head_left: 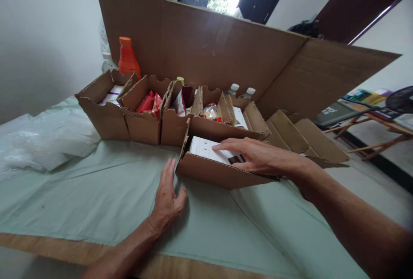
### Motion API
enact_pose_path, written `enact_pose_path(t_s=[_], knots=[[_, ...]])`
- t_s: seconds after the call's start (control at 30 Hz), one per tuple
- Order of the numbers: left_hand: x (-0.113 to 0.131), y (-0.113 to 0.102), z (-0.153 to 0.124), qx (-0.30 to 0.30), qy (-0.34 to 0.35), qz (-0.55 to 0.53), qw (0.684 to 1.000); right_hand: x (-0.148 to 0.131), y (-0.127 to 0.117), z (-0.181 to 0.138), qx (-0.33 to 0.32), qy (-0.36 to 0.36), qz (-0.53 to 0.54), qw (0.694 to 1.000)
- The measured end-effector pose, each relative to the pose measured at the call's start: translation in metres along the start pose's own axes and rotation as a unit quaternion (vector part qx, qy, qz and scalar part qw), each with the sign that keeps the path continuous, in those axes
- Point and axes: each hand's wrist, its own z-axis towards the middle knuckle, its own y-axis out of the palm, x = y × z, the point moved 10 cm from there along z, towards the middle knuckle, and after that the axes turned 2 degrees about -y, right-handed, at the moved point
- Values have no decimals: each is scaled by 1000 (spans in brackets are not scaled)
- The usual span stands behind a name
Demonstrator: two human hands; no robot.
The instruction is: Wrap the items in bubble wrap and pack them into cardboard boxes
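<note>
My right hand (258,156) lies flat, fingers stretched out, on a white packet (209,150) inside a low open cardboard box (213,171) at the table's middle. My left hand (167,195) rests open on the pale green cloth (112,193), its fingertips against the box's near left corner. Neither hand grips anything.
Behind stands a row of small cardboard boxes (106,119) holding red snack packets (150,102), white packets and wrapped sweets. An orange bottle (127,57) and two clear bottles (240,91) stand by a big upright cardboard sheet (209,46). Clear plastic wrap (38,141) lies at left. Flattened boxes (300,137) lie at right.
</note>
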Motion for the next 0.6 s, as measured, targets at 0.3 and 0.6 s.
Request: enact_pose_path(t_s=[0.3,0.6], knots=[[131,-40,58,39,282,145,948,17,0,6,71,9,22,997],[129,-18,72,18,274,158,948,33,-4,-15,73,10,58,996]])
